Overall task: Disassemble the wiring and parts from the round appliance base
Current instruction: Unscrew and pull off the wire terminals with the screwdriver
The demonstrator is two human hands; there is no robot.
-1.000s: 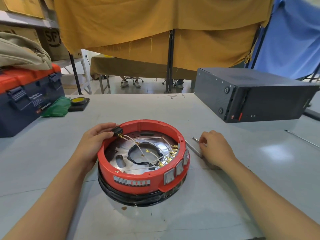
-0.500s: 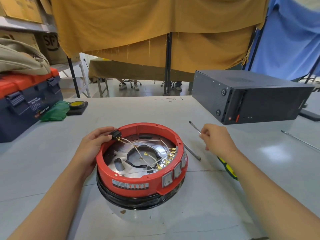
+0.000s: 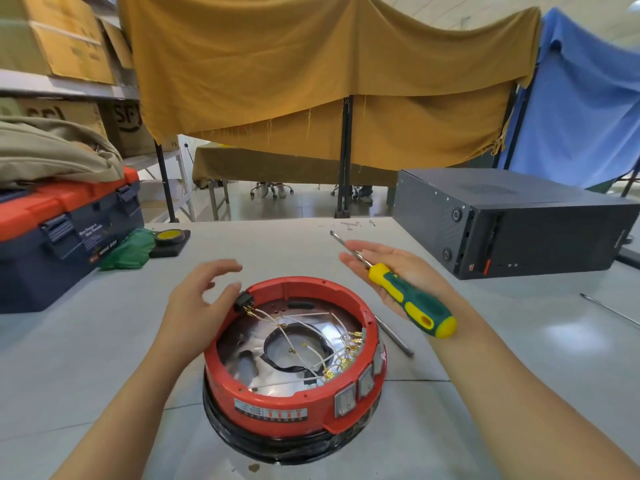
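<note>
The round appliance base (image 3: 270,407), red with a black lower ring, sits on the grey table in front of me. Inside it, white wires (image 3: 311,351) with brass terminals run to rocker switches on the front right wall. A black connector (image 3: 244,301) hangs at the left rim. My left hand (image 3: 197,306) hovers beside that rim with its fingers spread, the thumb close to the connector, holding nothing. My right hand (image 3: 405,268) is raised palm up to the right of the base. A green and yellow screwdriver (image 3: 412,299) lies across its flat palm, tip pointing away.
A metal rod (image 3: 394,337) lies on the table just right of the base. A blue and red toolbox (image 3: 62,233) stands far left, with a green cloth (image 3: 128,249) and a black and yellow disc (image 3: 169,237) beside it. A black computer case (image 3: 519,223) stands far right.
My right hand picked the screwdriver up off the table and turned palm up with it. My left hand let go of the black connector and opened.
</note>
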